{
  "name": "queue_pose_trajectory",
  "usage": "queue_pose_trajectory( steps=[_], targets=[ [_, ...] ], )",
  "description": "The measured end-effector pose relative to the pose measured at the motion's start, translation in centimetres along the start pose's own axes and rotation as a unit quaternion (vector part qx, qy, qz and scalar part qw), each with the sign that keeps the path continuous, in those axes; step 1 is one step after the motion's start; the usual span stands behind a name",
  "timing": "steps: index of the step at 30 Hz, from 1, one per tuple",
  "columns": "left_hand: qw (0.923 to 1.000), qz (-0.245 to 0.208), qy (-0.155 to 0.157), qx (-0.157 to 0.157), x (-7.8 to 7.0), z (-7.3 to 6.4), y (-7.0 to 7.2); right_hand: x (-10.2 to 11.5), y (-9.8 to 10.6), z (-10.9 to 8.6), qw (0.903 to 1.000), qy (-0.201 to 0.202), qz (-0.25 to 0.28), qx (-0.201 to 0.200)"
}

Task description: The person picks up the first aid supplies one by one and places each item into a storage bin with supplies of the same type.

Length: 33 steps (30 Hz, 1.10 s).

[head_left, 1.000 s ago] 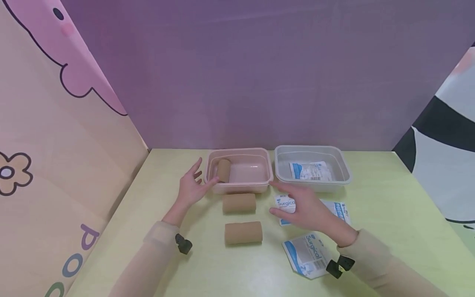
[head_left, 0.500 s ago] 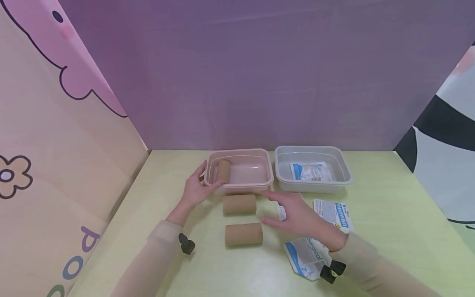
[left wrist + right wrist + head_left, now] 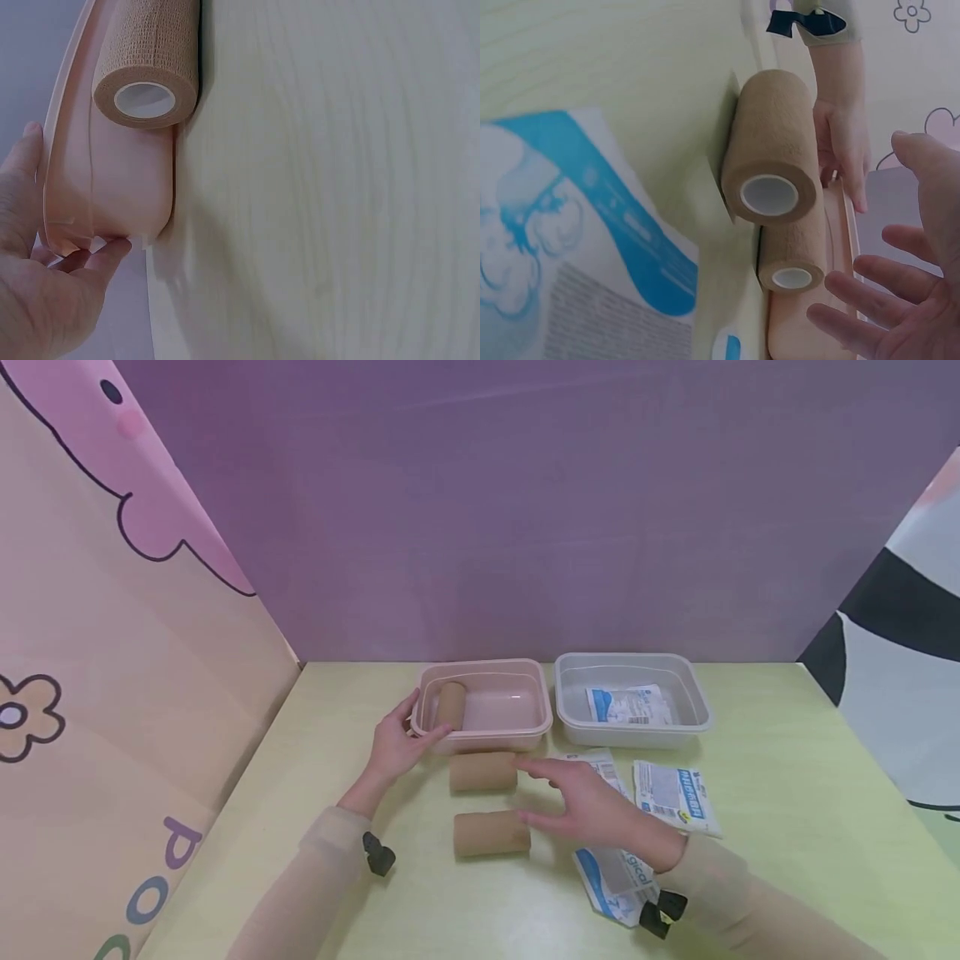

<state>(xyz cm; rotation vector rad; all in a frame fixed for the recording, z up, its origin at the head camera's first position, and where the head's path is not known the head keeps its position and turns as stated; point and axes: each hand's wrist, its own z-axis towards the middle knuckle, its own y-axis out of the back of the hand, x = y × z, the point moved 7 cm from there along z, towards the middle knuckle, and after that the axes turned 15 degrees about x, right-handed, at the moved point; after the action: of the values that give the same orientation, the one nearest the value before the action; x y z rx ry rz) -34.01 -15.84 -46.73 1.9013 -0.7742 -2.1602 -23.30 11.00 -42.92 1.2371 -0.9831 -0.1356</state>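
at near l corner of pink tub (image 3: 495, 742), l hand (image 3: 392, 748) grips w/ thumb & fingers, r hand (image 3: 592, 802) fingers spread beside 2 loose rolls (image 3: 489, 835), contact unclear.

At the back of the desk (image 3: 450, 910) I see the left tub (image 3: 502, 703) and, just beside it, the right tub (image 3: 630, 739). A stowed bandage roll (image 3: 451, 703) lies in the left end of the former, a stowed packet (image 3: 630, 706) in the latter. Before the left tub lie the far bandage roll (image 3: 480, 772) and, in front, the near bandage roll (image 3: 489, 834); to their right, the middle packet (image 3: 606, 765), the right-hand packet (image 3: 675, 792) and, before them, the front packet (image 3: 611, 889).
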Motion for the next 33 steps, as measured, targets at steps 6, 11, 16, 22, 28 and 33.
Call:
queue_pose_trajectory(
  steps=[6, 11, 16, 22, 28, 33],
  targets=[
    [0.9998, -0.019, 0.001, 0.006, 0.1, 0.1, -0.2, 0.5, -0.9, 0.3, 0.9993, 0.031, -0.001, 0.019],
    [0.9995, -0.028, 0.001, 0.01, 0.1, 0.2, -0.2, 0.9, -1.5, 0.6, 0.9984, 0.045, 0.003, 0.033],
    [0.9994, -0.032, 0.002, 0.007, 0.2, 0.2, -0.1, 1.7, -2.2, 0.9, 0.9963, 0.076, 0.004, 0.041],
    [0.9993, -0.038, 0.002, 0.002, 0.4, 0.3, -0.1, 2.0, -3.4, 1.3, 0.9954, 0.081, -0.003, 0.051],
    [0.9993, -0.037, 0.002, -0.003, 0.5, 0.3, 0.0, 2.2, -4.1, 1.6, 0.9954, 0.077, -0.011, 0.055],
    [0.9994, -0.032, 0.009, -0.004, 0.7, 0.3, 0.0, 2.4, -4.6, 1.7, 0.9949, 0.077, -0.021, 0.061]
  ],
)
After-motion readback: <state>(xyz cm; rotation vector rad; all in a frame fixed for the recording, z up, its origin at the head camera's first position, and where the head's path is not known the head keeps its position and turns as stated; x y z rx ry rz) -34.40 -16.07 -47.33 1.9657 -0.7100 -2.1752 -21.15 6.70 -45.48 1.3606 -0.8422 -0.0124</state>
